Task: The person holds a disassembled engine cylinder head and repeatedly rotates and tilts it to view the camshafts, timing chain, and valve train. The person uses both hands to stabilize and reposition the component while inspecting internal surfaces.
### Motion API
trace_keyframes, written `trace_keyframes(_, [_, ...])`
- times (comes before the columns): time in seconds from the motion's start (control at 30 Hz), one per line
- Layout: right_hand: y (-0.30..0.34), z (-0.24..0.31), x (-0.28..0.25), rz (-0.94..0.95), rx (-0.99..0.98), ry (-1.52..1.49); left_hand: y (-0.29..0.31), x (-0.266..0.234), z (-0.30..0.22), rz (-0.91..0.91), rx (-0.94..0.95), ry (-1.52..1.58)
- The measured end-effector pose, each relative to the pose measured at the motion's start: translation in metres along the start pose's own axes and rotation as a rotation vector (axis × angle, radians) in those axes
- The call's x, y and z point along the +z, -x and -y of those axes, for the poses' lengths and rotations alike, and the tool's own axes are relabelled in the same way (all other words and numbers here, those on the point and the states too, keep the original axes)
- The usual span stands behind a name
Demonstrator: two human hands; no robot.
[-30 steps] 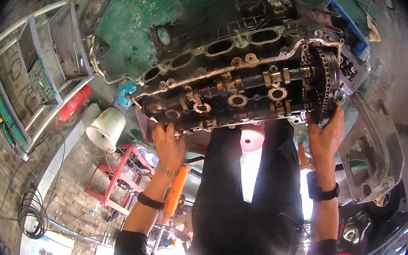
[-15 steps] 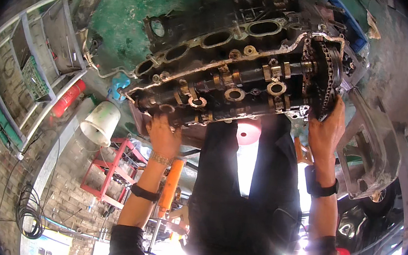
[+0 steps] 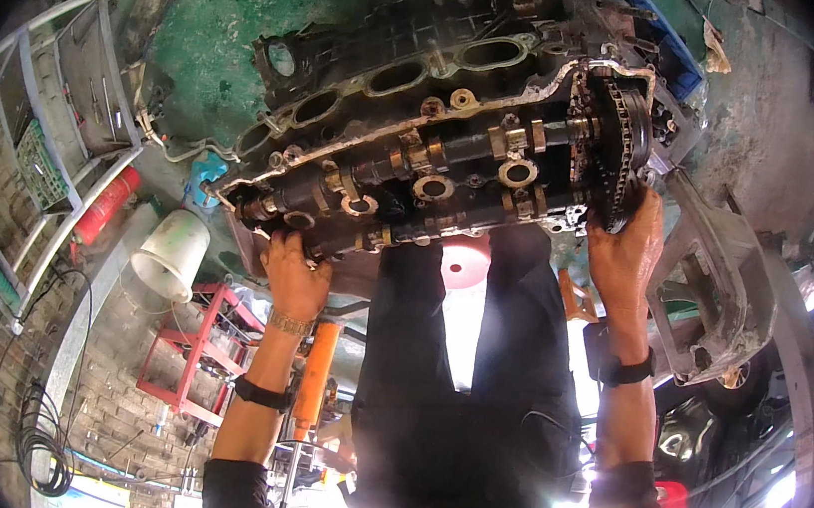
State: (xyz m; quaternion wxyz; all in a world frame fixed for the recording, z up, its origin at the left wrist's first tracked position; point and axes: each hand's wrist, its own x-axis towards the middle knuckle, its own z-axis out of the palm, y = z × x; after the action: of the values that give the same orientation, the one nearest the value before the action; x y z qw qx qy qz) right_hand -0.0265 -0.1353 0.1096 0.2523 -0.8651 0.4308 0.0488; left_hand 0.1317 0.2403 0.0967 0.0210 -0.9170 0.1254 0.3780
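**Both hands at the near edge of an open engine; fingertips partly hidden**

Nearest: dark trousers (image 3: 414,365), with glare washing out detail between the legs. Both forearms are cut off by the lower edge of view.

Left hand (image 3: 295,276): at the engine's near left corner, fingers bent onto the rim. Fingertips indistinct against dark metal; cannot tell whether it clasps or merely rests.

Right hand (image 3: 625,256): at the near right corner, beside the timing chain (image 3: 626,144). Its fingers curl upward against the end of the casing; some fingertips are out of sight, so firmness of hold cannot be told.

Engine (image 3: 426,171): lies across the upper middle, slanting, right end higher in view. Two camshafts (image 3: 454,152) run lengthwise; the nearer one is dark and poorly resolved. Oval ports (image 3: 397,77) line the far side. Underside hidden; what bears the engine cannot be seen.

Off the left end: white bucket (image 3: 166,257), interior only partly visible. Off the right end: grey metal frame (image 3: 712,304).

Beyond the far right corner: blue tray (image 3: 678,59), partly covered. Farthest: green floor (image 3: 214,11), fading into dark vignette.
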Motion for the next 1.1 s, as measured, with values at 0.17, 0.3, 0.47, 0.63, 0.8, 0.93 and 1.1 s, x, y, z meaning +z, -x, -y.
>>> trace_keyframes(0.17, [-0.003,0.002,-0.002,0.029,0.028,-0.028,0.006,-0.009,-0.008,0.032,-0.049,-0.011])
trace_keyframes(0.3, [-0.004,0.005,-0.004,0.009,0.005,-0.01,0.005,-0.009,-0.011,0.033,-0.062,-0.073])
trace_keyframes(0.47, [-0.004,0.004,-0.005,0.025,0.012,-0.007,0.002,-0.005,-0.008,-0.001,-0.013,-0.076])
trace_keyframes(0.63, [-0.004,0.0,-0.002,0.039,0.016,0.052,0.003,-0.001,-0.005,-0.022,-0.001,-0.121])
trace_keyframes(0.8, [-0.003,0.0,0.003,0.013,0.06,0.084,0.002,0.003,-0.004,-0.017,-0.005,-0.118])
trace_keyframes(0.93, [-0.003,0.003,0.002,0.03,0.072,0.089,0.0,0.0,-0.006,-0.034,0.017,-0.104])
trace_keyframes(1.1, [-0.005,0.001,-0.001,0.049,0.071,0.105,0.006,-0.012,-0.008,0.019,-0.013,-0.052])
